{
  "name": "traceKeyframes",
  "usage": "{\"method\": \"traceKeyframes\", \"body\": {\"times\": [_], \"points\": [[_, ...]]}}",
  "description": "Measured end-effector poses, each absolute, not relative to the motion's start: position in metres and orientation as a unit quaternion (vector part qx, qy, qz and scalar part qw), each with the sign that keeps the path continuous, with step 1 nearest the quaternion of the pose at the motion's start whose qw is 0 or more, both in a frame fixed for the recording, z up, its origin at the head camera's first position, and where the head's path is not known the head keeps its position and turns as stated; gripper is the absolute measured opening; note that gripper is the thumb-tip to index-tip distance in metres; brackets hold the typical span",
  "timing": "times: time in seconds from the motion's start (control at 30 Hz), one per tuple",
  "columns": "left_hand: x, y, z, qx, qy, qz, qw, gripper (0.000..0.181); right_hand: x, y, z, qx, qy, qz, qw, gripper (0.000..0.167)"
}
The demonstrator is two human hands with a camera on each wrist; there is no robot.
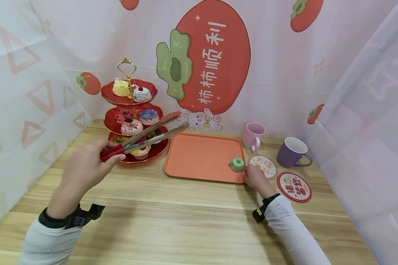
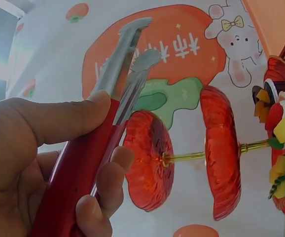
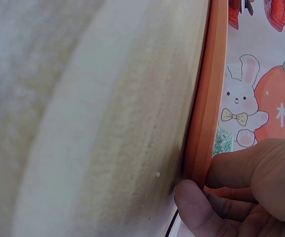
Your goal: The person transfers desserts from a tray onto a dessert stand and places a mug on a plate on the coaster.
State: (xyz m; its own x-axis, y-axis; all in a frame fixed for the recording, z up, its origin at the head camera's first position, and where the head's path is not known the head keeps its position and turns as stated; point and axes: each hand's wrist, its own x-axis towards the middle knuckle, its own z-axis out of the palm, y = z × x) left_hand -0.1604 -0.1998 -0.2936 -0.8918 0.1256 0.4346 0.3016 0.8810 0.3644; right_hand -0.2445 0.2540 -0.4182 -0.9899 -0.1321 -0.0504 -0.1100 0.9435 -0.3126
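Observation:
My left hand [image 1: 87,163] grips the red handles of metal tongs [image 1: 115,151], raised in front of a tiered stand [image 1: 114,96]. In the left wrist view the tips of the tongs [image 2: 145,60] stand apart with nothing between them. My right hand [image 1: 256,178] pinches the near right corner of an orange tray [image 1: 199,156] between thumb and fingers. A green ring-shaped cake [image 1: 237,165] lies on the tray close to that hand. The right wrist view shows the thumb at the tray's rim [image 3: 209,103].
Red plates of the stand hold several small cakes and donuts, such as a pink donut [image 1: 131,126]. Right of the tray are a pink mug [image 1: 252,134], a purple mug [image 1: 288,152], a white coaster [image 1: 266,167] and a red-rimmed coaster [image 1: 294,187]. Printed cloth [image 1: 272,73] hangs behind.

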Motion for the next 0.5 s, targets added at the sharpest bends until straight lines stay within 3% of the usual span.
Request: {"method": "traceKeyframes", "body": {"times": [0.5], "points": [[-0.179,-0.177,-0.319,-0.152,-0.953,-0.21,0.156,0.036,-0.244,0.255,-0.419,-0.071,0.985,-0.154,0.029,0.017]]}}
